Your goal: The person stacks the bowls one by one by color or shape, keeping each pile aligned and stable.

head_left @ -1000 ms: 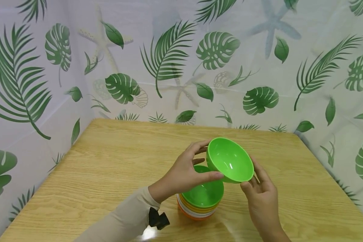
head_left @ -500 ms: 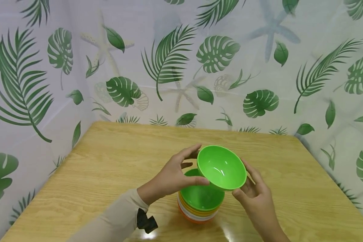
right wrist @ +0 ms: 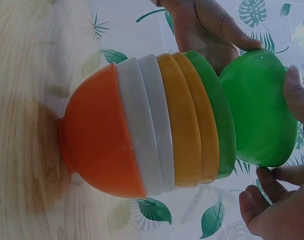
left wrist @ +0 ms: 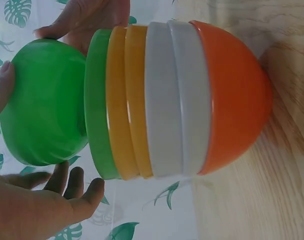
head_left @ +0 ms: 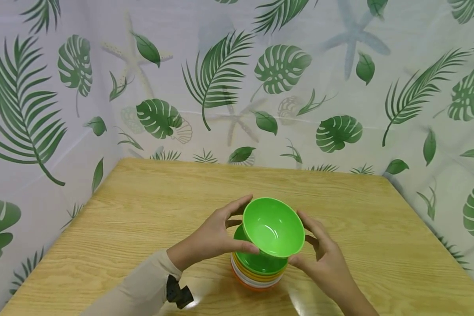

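A bright green bowl point(head_left: 274, 224) is held between my left hand point(head_left: 209, 237) and my right hand point(head_left: 324, 256), thumbs on the near side of its rim and fingers round its sides. It tilts slightly, low over a stack of nested bowls. At the top of that stack sits another green bowl point(left wrist: 97, 105); yellow bowls point(right wrist: 179, 120), white bowls point(right wrist: 147, 122) and an orange bowl point(right wrist: 99, 132) at the bottom follow beneath. Both wrist views show the held bowl's underside point(right wrist: 257, 110) close to the stack's top rim.
The stack stands on a light wood-grain table point(head_left: 162, 197). A white sheet with green leaf prints point(head_left: 229, 79) rises behind the table and along both sides. A black device point(head_left: 179, 293) is strapped at my left wrist, over a beige sleeve point(head_left: 136, 285).
Both hands have carried the green bowl left and down, from the right of the stack to over its top. The bowl is tilted less than before. The stack stays put.
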Available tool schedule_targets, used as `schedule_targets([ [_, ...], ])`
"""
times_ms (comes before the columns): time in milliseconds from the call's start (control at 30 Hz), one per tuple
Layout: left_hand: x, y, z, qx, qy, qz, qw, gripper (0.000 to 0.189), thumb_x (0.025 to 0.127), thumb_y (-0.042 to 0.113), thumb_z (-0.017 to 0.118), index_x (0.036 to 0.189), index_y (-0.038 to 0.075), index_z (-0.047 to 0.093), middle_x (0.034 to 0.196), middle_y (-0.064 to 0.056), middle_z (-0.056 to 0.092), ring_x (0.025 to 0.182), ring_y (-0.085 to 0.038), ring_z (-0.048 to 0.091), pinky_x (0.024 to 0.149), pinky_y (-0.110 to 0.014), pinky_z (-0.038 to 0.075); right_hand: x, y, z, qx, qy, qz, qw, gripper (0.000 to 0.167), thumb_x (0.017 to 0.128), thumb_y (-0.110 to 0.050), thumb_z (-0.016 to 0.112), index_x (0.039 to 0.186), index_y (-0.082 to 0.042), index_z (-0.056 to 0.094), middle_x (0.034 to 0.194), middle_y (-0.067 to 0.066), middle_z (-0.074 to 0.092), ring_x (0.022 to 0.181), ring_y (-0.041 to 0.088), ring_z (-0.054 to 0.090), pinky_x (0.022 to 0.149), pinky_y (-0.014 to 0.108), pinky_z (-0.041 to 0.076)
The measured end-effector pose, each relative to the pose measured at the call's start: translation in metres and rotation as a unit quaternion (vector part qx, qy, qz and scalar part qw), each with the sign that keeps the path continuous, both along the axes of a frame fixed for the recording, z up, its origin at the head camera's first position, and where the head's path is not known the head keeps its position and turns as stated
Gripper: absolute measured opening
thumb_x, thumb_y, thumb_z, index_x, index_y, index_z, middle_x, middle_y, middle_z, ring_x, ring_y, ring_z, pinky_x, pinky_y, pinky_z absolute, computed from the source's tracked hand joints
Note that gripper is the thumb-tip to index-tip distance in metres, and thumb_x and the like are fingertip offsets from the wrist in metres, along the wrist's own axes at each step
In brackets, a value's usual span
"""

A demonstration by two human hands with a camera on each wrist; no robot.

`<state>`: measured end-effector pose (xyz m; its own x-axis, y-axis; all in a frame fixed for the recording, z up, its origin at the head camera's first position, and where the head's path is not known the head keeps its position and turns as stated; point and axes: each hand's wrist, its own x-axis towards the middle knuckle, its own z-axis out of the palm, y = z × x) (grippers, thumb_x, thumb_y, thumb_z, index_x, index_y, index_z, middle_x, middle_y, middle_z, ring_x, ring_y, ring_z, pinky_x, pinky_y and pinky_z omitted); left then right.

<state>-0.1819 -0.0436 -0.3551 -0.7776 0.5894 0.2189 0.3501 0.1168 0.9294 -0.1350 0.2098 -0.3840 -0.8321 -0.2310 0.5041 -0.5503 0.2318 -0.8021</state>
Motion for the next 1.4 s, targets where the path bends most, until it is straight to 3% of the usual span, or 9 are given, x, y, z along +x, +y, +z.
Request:
schedule_targets([
  [200, -0.003, -0.007, -0.008, -0.020, 0.004, -0.014, 0.9997, 0.096, 0.070, 0.033, 0.086, 0.148, 0.013, 0.035, 0.147, 0.000, 0.039, 0.137, -0.018, 0.033, 0.108, -0.044, 0.036, -0.002, -0.002, -0.002, 0.055, 0.000, -0.004, 0.9985, 0.090, 0.065, 0.006, 0.082, 0.144, -0.011, 0.043, 0.135, 0.007, 0.046, 0.124, 0.007, 0.042, 0.096, 0.015, 0.041],
  [367, -0.003, -0.010, -0.013, -0.031, 0.005, -0.014, 0.9994, 0.094, 0.071, 0.030, 0.086, 0.148, 0.014, 0.035, 0.148, -0.001, 0.036, 0.139, -0.019, 0.030, 0.109, -0.048, 0.034, -0.002, -0.002, -0.005, 0.075, -0.002, -0.014, 0.9971, 0.091, 0.064, 0.002, 0.084, 0.143, -0.013, 0.043, 0.134, 0.006, 0.045, 0.124, 0.005, 0.040, 0.096, 0.014, 0.041],
  [833, -0.001, -0.014, -0.026, -0.033, -0.015, -0.032, 0.9988, 0.091, 0.073, 0.037, 0.084, 0.148, 0.017, 0.036, 0.149, -0.002, 0.035, 0.140, -0.024, 0.028, 0.108, -0.054, 0.033, 0.000, -0.005, -0.014, 0.096, -0.012, -0.022, 0.9950, 0.091, 0.063, -0.003, 0.086, 0.143, -0.015, 0.044, 0.140, 0.002, 0.041, 0.129, 0.003, 0.035, 0.095, 0.019, 0.044],
  [1400, -0.004, -0.013, -0.037, -0.039, -0.042, -0.052, 0.9970, 0.096, 0.075, 0.034, 0.082, 0.151, 0.012, 0.027, 0.152, -0.004, 0.032, 0.141, -0.024, 0.028, 0.107, -0.047, 0.038, -0.001, -0.003, -0.022, 0.110, -0.025, -0.028, 0.9932, 0.088, 0.067, -0.007, 0.085, 0.144, -0.015, 0.043, 0.137, 0.009, 0.044, 0.126, 0.000, 0.037, 0.095, 0.024, 0.047],
])
